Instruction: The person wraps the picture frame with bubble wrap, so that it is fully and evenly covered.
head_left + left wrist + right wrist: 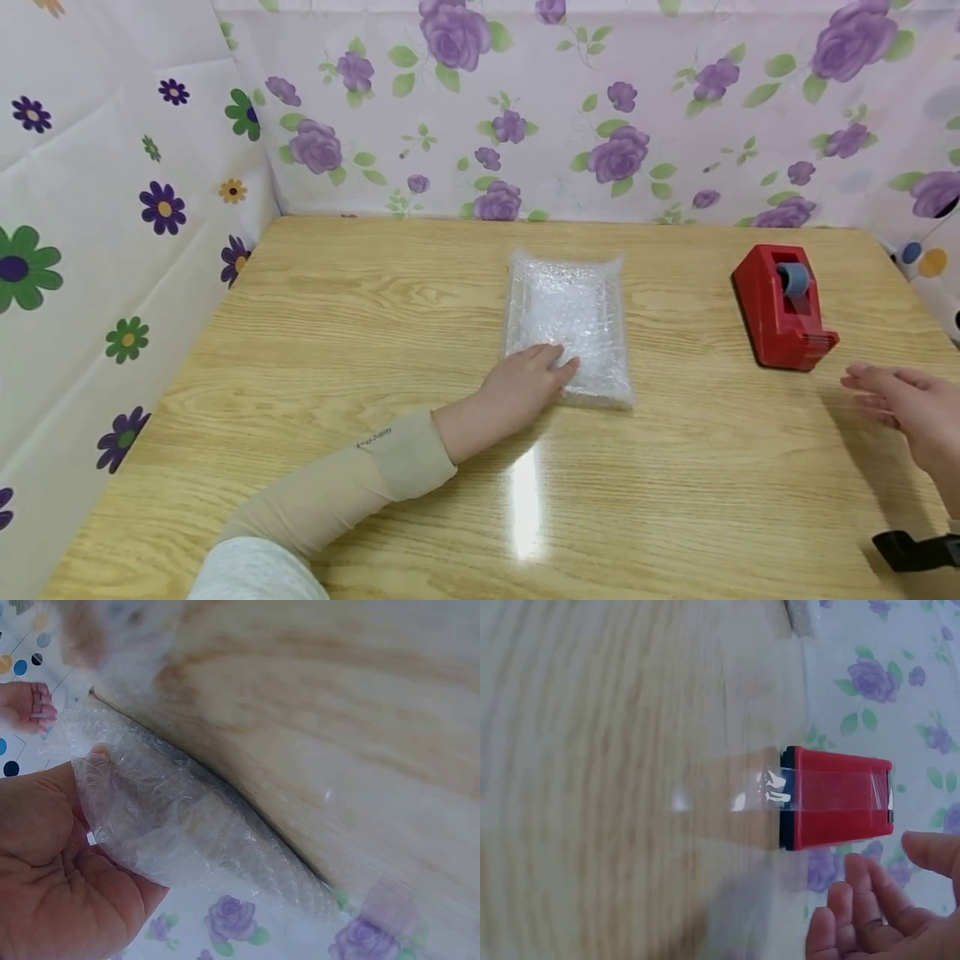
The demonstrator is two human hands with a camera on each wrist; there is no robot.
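A flat package in clear bubble wrap (573, 292) lies on the table. My left hand (525, 387) rests on its near left part, with fingers and thumb laid over the top. In the left wrist view, the puffy wrap (180, 810) hides the fingertips of this hand. Off to the right stands a red tape dispenser (776, 312) holding a roll of tape (795, 279). Clear tape (832, 791) hangs down its front in the right wrist view. My right hand (903, 408) hovers beside the dispenser's cutter end, fingers loosely bent and holding nothing.
A wood-grain table (360, 308) spreads beneath everything. Behind it hangs a cloth with purple roses (495, 108); another flowered cloth (97, 275) runs along the left side. A black strap (915, 550) shows at the lower right near the right wrist.
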